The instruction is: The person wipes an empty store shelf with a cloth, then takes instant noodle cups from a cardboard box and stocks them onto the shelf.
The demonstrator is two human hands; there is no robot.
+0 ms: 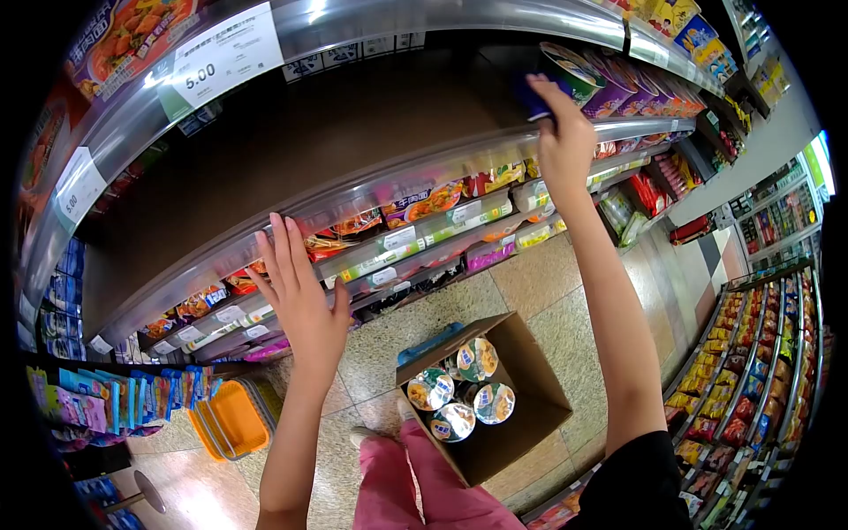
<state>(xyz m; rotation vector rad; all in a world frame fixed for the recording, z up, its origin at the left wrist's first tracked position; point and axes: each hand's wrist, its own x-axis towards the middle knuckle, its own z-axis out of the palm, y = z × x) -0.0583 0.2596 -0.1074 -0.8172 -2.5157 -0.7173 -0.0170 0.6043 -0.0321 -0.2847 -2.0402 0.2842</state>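
My left hand (305, 296) has its fingers stretched out, with the fingertips at the clear front lip of the brown shelf (353, 119). Farther right, my right hand (565, 132) reaches over that shelf with its fingers closed on a dark blue cloth (527, 95), mostly covered by the hand. Just beyond it stands a green noodle cup (572, 75), in front of a row of purple noodle cups (612, 84). Below, on the floor, an open cardboard box (534, 397) holds several noodle cups with pale printed lids (477, 359).
Lower shelves (424, 234) carry bagged noodles. A price label (221, 62) hangs on the upper shelf edge. Orange basket (231, 420) stands on the floor at left, near hanging blue packets (132, 397). Snack racks (751, 371) line the right side.
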